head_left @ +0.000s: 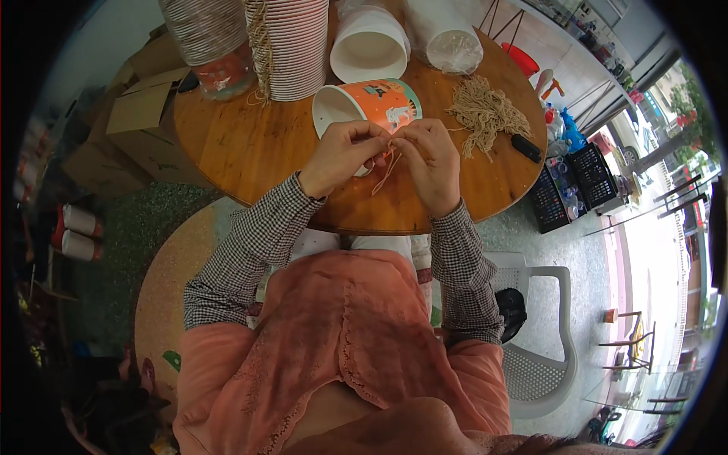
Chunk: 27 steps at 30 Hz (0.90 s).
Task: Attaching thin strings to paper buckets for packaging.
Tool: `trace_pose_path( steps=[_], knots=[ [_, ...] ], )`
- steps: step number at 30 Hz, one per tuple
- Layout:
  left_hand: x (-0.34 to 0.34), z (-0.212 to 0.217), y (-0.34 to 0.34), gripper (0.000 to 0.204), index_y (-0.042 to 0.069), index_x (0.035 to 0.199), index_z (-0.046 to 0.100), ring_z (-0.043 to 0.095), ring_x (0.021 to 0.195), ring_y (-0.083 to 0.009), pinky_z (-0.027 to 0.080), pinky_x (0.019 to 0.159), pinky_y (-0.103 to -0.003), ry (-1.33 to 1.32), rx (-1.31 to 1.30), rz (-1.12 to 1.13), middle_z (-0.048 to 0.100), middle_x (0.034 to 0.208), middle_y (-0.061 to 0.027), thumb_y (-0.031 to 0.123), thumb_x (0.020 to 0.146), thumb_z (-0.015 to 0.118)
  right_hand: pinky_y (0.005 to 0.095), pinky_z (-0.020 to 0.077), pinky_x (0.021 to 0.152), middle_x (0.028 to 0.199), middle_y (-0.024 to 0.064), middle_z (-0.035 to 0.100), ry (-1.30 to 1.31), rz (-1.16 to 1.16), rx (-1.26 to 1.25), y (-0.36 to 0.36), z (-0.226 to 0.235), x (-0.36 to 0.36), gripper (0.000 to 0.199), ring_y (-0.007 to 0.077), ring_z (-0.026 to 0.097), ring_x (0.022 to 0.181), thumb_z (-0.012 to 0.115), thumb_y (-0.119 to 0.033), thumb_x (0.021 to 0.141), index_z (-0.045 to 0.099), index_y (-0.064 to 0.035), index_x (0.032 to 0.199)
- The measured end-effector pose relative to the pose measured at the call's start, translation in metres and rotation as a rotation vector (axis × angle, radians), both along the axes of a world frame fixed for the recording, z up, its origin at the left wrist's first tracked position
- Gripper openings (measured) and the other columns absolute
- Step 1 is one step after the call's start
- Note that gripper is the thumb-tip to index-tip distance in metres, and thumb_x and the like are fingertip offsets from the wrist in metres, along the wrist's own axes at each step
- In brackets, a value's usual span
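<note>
An orange printed paper bucket (383,102) lies on its side on the round wooden table, its white open mouth toward the left. Just in front of it, my left hand (341,158) and my right hand (436,163) meet fingertip to fingertip. Both are closed in a pinch on a thin tan string (385,182), whose loose loop hangs below the fingers. Where the string meets the bucket is hidden behind my hands. To the right of my right hand lies a loose heap of the same tan strings (489,114). A small black object (525,148) rests beside the heap.
A tall stack of paper buckets (288,53) with strings hanging down stands behind my left hand. Beside it are a plastic-wrapped stack (208,38) and white buckets (369,57). Cardboard boxes (140,110) stand left; black crates (561,189) and a white chair (565,303) are right.
</note>
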<state>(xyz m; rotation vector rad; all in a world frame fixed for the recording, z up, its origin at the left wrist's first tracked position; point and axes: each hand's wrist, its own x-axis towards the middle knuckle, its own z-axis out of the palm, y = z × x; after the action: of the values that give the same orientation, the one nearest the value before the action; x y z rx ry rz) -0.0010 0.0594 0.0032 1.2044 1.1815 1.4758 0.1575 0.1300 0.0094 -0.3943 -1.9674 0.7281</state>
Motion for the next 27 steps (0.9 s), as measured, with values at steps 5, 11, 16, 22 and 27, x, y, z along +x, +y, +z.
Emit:
trace_pose_path(
  steps=[5, 11, 16, 22, 27],
  knots=[
    [0.004, 0.007, -0.004, 0.017, 0.000, 0.094, 0.065, 0.056, 0.065, -0.0054, 0.045, 0.058, -0.020, -0.032, -0.073, -0.023, 0.062, 0.077, 0.0000, 0.016, 0.091, 0.061, 0.0286, 0.0484, 0.067, 0.086, 0.0098, 0.056, -0.013, -0.018, 0.018, 0.004, -0.006, 0.000, 0.008, 0.0202, 0.058, 0.077, 0.063, -0.001, 0.082, 0.065, -0.0012, 0.089],
    [-0.005, -0.005, 0.000, 0.018, 0.000, 0.094, 0.065, 0.057, 0.064, -0.0057, 0.045, 0.058, -0.019, -0.039, -0.092, -0.074, 0.062, 0.075, 0.0002, 0.017, 0.091, 0.063, 0.0250, 0.0494, 0.065, 0.084, 0.0060, 0.063, -0.028, 0.117, -0.383, 0.012, -0.010, 0.000, 0.010, 0.0124, 0.060, 0.075, 0.063, -0.006, 0.086, 0.065, 0.0022, 0.091],
    [-0.007, -0.011, 0.001, 0.018, -0.001, 0.096, 0.064, 0.060, 0.068, -0.0077, 0.050, 0.061, -0.020, -0.226, -0.082, -0.056, 0.065, 0.081, -0.0033, 0.015, 0.090, 0.064, 0.0211, 0.0495, 0.067, 0.089, 0.0044, 0.066, 0.133, 0.145, -0.707, 0.003, -0.020, -0.002, 0.014, 0.0086, 0.061, 0.077, 0.065, -0.007, 0.087, 0.066, 0.0038, 0.096],
    [-0.002, -0.012, -0.002, 0.015, 0.000, 0.097, 0.064, 0.060, 0.068, -0.0073, 0.049, 0.062, -0.019, -0.232, -0.033, -0.023, 0.065, 0.082, -0.0027, 0.014, 0.090, 0.063, 0.0202, 0.0468, 0.061, 0.083, 0.0029, 0.064, 0.146, 0.000, -0.538, -0.007, -0.035, -0.011, 0.012, 0.0061, 0.057, 0.071, 0.067, -0.004, 0.084, 0.065, 0.0021, 0.094],
    [0.002, -0.016, -0.002, 0.012, 0.000, 0.096, 0.063, 0.059, 0.066, -0.0060, 0.048, 0.059, -0.018, -0.161, -0.003, 0.025, 0.065, 0.083, -0.0023, 0.010, 0.089, 0.064, 0.0205, 0.0446, 0.058, 0.079, 0.0016, 0.058, 0.215, -0.041, -0.356, -0.012, -0.034, -0.011, 0.007, 0.0056, 0.054, 0.066, 0.065, -0.001, 0.083, 0.062, 0.0007, 0.089]
  ],
)
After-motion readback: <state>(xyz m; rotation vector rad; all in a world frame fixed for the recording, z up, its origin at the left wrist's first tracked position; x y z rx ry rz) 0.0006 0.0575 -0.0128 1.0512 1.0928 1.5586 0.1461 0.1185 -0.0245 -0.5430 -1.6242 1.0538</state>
